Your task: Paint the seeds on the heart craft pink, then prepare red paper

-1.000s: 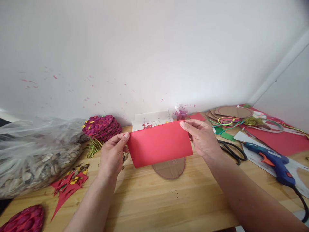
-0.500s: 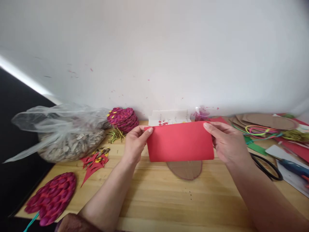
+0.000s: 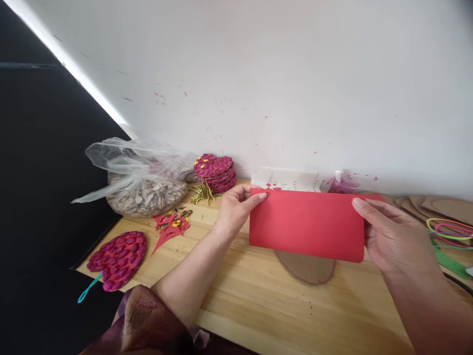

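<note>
Red paper (image 3: pixel 306 224), seemingly folded along its lower edge, is held up over the middle of the table (image 3: pixel 258 301). The left hand (image 3: pixel 236 209) pinches its left end and the right hand (image 3: pixel 395 239) its right end, likely to keep it flat and taut. A cardboard oval (image 3: pixel 306 270) lies beneath; a bag (image 3: pixel 144 190) sits near the back left corner.

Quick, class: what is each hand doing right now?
Left hand: closed, holding the red paper by its left edge.
Right hand: closed, holding its right edge.
</note>
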{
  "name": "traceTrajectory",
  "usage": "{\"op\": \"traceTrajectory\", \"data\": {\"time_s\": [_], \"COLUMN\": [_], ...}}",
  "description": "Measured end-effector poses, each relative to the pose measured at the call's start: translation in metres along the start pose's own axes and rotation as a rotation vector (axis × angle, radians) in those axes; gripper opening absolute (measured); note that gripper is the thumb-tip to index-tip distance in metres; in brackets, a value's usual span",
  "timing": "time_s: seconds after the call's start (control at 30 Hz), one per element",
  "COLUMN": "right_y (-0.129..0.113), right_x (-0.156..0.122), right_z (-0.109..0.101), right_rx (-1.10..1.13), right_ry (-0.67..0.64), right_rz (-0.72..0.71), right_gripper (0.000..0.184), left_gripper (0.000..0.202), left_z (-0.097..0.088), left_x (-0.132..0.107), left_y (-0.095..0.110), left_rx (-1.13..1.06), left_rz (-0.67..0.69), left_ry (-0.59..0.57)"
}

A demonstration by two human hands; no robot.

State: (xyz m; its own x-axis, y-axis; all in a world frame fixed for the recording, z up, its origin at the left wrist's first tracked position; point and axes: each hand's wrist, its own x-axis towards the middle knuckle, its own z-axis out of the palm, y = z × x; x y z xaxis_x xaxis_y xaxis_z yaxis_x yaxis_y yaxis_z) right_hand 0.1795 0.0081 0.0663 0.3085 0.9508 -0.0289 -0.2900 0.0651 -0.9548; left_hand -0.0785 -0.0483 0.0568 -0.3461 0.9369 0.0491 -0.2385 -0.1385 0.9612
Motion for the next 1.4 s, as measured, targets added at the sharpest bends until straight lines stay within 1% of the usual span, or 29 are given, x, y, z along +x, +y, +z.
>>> {"op": "traceTrajectory", "data": {"time_s": [0.27, 0.77, 0.93, 1.1, 1.2, 1.3, 1.4], "right_y": [0.0002, 0.0047, 0.0024, -0.0011, 0.0006, 0.0038, 0.0059], "right_x": [0.0014, 0.0034, 0.0028, 0.0015, 0.0032, 0.0066, 0.0093], "right_z": [-0.0006, -0.0017, -0.0019, 0.0018, 0.0005, -0.0031, -0.0058], "right_rx": [0.006, 0.0, -0.001, 0.008, 0.019, 0.013, -0.001], "right_ry": [0.01, 0.041, 0.011, 0.017, 0.017, -0.015, -0.057], "right_rz": [0.015, 0.025, 0.083, 0.142, 0.148, 0.156, 0.172], "right_gripper": [0.054, 0.051, 0.053, 0.054, 0.051, 0.049, 0.053], "left_gripper": [0.041, 0.042, 0.041, 0.041, 0.038, 0.035, 0.034], "left_z": [-0.0006, -0.0012, -0.0017, -0.0017, -0.001, -0.0008, -0.0011], "left_x": [0.0002, 0.0014, 0.0001, -0.0004, -0.0005, -0.0008, -0.0012], "left_y": [-0.0005, -0.0023, -0.0016, -0.0017, -0.0019, -0.0022, -0.0027], "left_rx": [-0.005, 0.015, 0.014, -0.079, -0.127, -0.141, -0.138], "left_rz": [-0.004, 0.061, 0.085, 0.109, 0.112, 0.118, 0.13], "left_ry": [0.01, -0.005, -0.018, -0.068, -0.093, -0.103, -0.104]}}
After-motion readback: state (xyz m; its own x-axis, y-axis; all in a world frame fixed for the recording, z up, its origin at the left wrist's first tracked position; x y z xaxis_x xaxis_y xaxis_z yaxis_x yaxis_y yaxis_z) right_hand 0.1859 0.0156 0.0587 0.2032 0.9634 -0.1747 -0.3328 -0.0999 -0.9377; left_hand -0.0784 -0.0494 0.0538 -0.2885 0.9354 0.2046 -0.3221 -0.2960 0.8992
